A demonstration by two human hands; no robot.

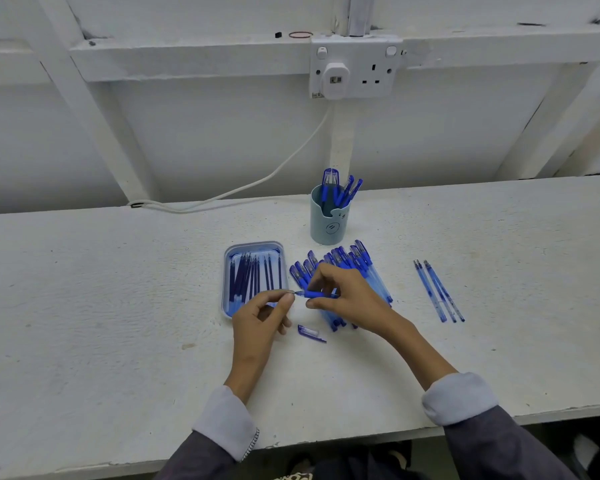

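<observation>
The left hand (264, 313) pinches the silvery tip of a blue plastic pen (314, 294) between thumb and forefinger, its other fingers curled under. The right hand (347, 294) grips the same pen's barrel, thumb below and fingers bent over it. The pen lies level between the hands, held just above the white table (118, 306), in front of a pile of capped blue pens (357, 263). A loose blue pen cap (310, 332) lies on the table beneath the hands. Left of them sits a shallow blue rectangular tray (224, 271) of dark refills
</observation>
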